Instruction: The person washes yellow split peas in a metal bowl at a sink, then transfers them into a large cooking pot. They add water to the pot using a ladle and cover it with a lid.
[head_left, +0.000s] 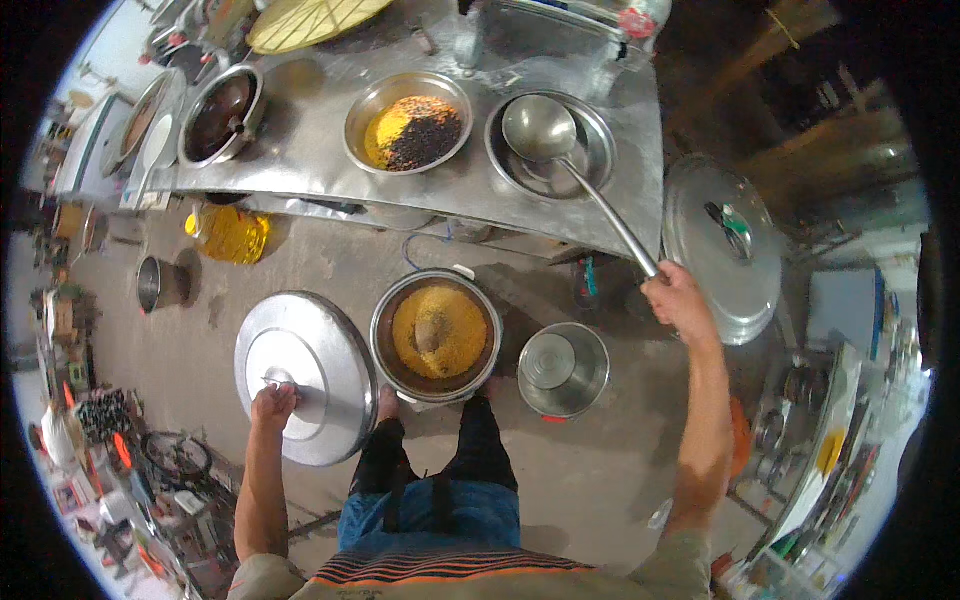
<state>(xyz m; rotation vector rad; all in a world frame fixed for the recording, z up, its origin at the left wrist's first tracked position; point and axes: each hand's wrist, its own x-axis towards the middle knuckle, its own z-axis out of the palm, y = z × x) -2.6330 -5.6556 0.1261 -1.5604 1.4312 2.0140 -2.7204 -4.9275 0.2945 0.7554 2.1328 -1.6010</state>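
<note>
My left hand (274, 405) grips the knob of a large round aluminium lid (315, 345), held to the left of a deep metal pot (381, 330). Inside that pot lies a yellowish grainy food (457, 330) with a browner patch in its middle. My right hand (679, 300) is closed around the handle end of a long metal ladle (607, 206). The ladle's bowl rests in or just over a steel basin (604, 157) at the right of the metal table. Beside it another steel bowl (356, 150) contains yellow, orange and black ingredients.
An empty-looking metal bucket (592, 375) stands on the floor right of the pot. Under the table's edge (315, 184) lies a jug of yellow oil (232, 234), with a small metal pail (154, 283) farther left. A bowl of dark liquid (223, 120) sits at the table's left.
</note>
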